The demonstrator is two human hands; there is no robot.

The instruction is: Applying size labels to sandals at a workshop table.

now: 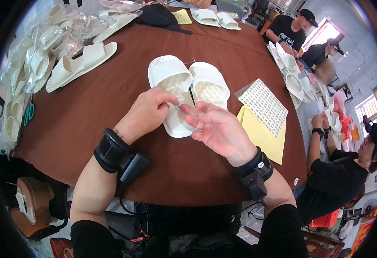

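A pair of white slide slippers lies on the brown table in front of me: the left slipper (170,69) and the right slipper (208,75), side by side with toes pointing away. My left hand (145,114) is over the left slipper, thumb and index finger closed in a pinch; a tiny dark speck shows at the tips, too small to name. Palm up, my right hand (220,129) hovers by the slippers' heels with its fingers apart and slightly curled. To its right, a sheet of small printed stickers (263,105) rests on yellow paper (269,148).
Bagged slippers (40,56) crowd the left side, with a loose white slipper (83,64) beside them and teal-handled scissors (29,114) at the table's edge. A black cap (160,18) and another slipper pair (216,18) lie at the far side. Several people work at right.
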